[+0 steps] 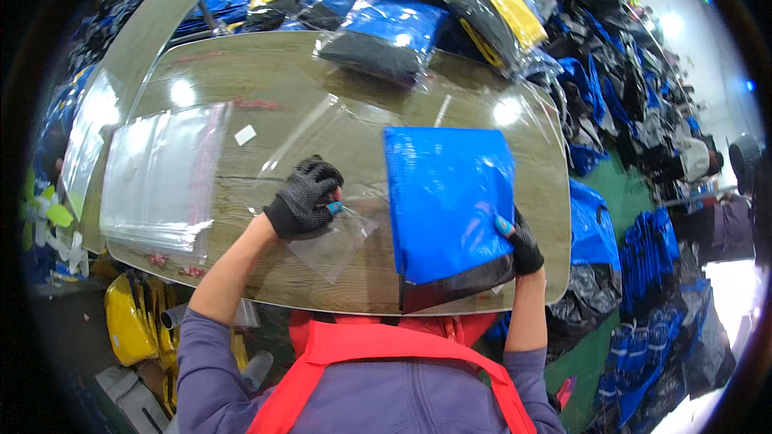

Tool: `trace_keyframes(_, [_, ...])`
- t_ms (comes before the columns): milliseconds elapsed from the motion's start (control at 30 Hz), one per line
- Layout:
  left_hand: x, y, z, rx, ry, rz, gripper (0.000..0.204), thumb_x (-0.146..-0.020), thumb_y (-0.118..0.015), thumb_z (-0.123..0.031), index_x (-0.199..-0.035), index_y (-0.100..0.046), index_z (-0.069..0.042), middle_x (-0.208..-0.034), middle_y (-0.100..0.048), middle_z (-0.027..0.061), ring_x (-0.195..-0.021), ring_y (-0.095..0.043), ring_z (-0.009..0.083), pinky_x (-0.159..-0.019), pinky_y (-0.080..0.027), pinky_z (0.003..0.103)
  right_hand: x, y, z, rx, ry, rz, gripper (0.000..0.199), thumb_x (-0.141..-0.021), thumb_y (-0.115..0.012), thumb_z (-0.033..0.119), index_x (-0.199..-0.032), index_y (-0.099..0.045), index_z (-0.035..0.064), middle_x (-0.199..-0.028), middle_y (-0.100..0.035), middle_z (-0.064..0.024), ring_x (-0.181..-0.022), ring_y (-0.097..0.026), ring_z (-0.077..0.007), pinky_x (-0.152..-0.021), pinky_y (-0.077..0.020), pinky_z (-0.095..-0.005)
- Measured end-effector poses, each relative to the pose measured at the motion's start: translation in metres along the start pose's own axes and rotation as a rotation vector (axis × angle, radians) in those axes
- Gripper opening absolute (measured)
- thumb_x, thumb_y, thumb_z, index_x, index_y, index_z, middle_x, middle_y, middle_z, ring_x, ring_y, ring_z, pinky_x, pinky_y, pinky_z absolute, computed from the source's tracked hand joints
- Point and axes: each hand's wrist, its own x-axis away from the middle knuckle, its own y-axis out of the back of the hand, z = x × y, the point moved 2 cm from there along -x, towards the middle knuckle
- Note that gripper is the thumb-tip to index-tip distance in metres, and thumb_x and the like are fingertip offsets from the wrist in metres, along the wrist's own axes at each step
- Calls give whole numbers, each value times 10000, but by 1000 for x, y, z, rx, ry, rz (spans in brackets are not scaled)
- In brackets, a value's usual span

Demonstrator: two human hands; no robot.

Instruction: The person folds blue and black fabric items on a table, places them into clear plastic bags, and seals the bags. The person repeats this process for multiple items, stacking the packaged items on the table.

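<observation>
Head: left hand touching bag, right hand holding bundle.

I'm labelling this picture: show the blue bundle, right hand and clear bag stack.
Blue bundle [449, 197], head view: upper face.
Right hand [527, 249], head view: gloved back.
Clear bag stack [161, 175], head view: middle.

Packing workshop, looks like: folded glossy blue-and-black plastic item, flat clear plastic bag stack, wood-grain table, heaped clear-wrapped blue, yellow and black packs.

Two gloves, one held bundle
</observation>
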Motion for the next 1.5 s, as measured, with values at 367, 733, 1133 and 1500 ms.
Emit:
trace_keyframes(367, [6, -31, -13, -211, 110, -172, 157, -762, -680, -231, -800, -617, -92, -998, -581, 101, -1054, -518, 308, -1052, -257, 544, 13, 16, -5, 291, -291, -28, 848, -725, -793, 324, -1387, -396, -27, -1286, -541, -177, -1122, -550, -247, -960, -444, -355])
trace_keyframes(733, [1, -38, -15, -246, 183, -198, 209, -765, -669, -234, -905, -610, -91, -1008, -584, 102, -1073, -519, 305, -1048, -231, 567, 17, 5, -3, 225, -272, 63, 733, -776, -752, 304, -1352, -443, -27, -1232, -575, -160, -1065, -576, -229, -927, -464, -348])
trace_keyframes(1133, [1, -40, -13, -264, 210, -152, 202, -760, -671, -249, -880, -600, -102, -1028, -581, 76, -1124, -499, 280, -1047, -224, 555, 13, 15, -9, 272, -255, 67, 744, -780, -741, 337, -1354, -445, -33, -1232, -580, -167, -1070, -574, -234, -940, -455, -351])
trace_keyframes(1500, [0, -47, 6, -140, 284, -208, 128, -801, -627, -197, -802, -572, -82, -972, -601, 116, -1029, -531, 300, -1009, -286, 471, 12, 14, 0, 283, -233, 79, 710, -788, -737, 303, -1346, -452, -31, -1200, -591, -160, -1045, -584, -220, -913, -469, -337])
